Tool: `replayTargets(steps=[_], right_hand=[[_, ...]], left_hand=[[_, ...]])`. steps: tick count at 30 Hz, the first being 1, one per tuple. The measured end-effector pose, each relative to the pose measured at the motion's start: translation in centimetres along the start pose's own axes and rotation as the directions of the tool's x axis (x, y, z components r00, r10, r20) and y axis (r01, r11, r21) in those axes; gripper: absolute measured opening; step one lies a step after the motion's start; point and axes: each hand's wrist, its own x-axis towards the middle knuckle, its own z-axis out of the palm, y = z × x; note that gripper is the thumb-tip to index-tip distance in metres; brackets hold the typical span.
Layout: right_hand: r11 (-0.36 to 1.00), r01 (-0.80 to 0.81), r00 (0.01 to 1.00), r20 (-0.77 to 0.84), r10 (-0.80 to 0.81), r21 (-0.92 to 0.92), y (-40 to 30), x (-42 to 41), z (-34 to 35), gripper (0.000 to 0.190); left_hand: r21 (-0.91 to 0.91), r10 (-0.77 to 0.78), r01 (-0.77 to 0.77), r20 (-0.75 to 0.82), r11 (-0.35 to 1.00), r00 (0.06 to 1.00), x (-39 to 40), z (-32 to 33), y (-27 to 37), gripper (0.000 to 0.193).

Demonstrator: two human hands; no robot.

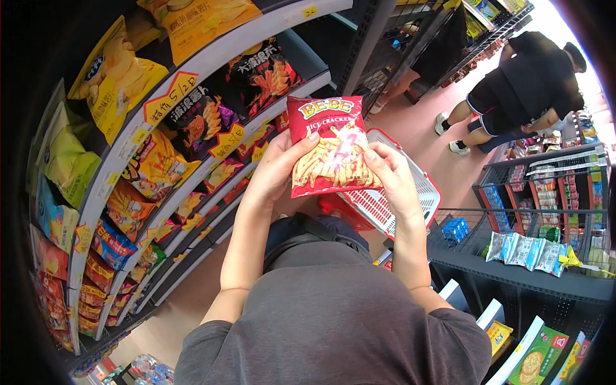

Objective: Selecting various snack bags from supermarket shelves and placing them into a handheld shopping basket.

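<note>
Between my two hands is a red bag of rice crackers, its printed front turned up towards me. My left hand grips the bag's left edge, the thumb lying across its front. At the opposite edge my right hand pinches it between thumb and fingers. Beneath the bag and my right forearm is a shopping basket with a white perforated wall and a red rim; the bag hides part of it, and what hangs it up cannot be made out.
Curved-looking shelves of snack bags with yellow price tags stand on my left. Wire racks with packaged goods are on the right. Down the aisle a person in black leans forward over goods; another person's legs show beside a shelf.
</note>
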Motion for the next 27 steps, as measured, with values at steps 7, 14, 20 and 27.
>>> replayTargets(steps=[7,14,20,27], right_hand=[[0.998,-0.033,0.999,0.006,0.033,0.061,-0.1,-0.7,0.3,0.030],[0.993,0.112,0.993,0.039,-0.111,-0.029,-0.5,-1.5,0.3,0.047],[0.986,0.164,0.974,-0.157,-0.163,-0.009,-0.4,-2.0,2.1,0.047],[0.496,0.681,0.730,0.447,-0.517,-0.538,-1.8,-2.3,3.5,0.044]], left_hand=[[0.111,0.084,-0.082,-0.012,0.990,0.996,-0.7,0.5,0.1,0.039],[0.144,0.232,-0.240,0.070,0.960,0.970,-1.3,0.9,0.8,0.055],[0.002,0.188,-0.188,-0.022,0.982,0.982,0.2,1.0,-1.4,0.045],[-0.589,0.168,0.101,0.383,0.802,0.908,1.0,0.6,-3.3,0.064]])
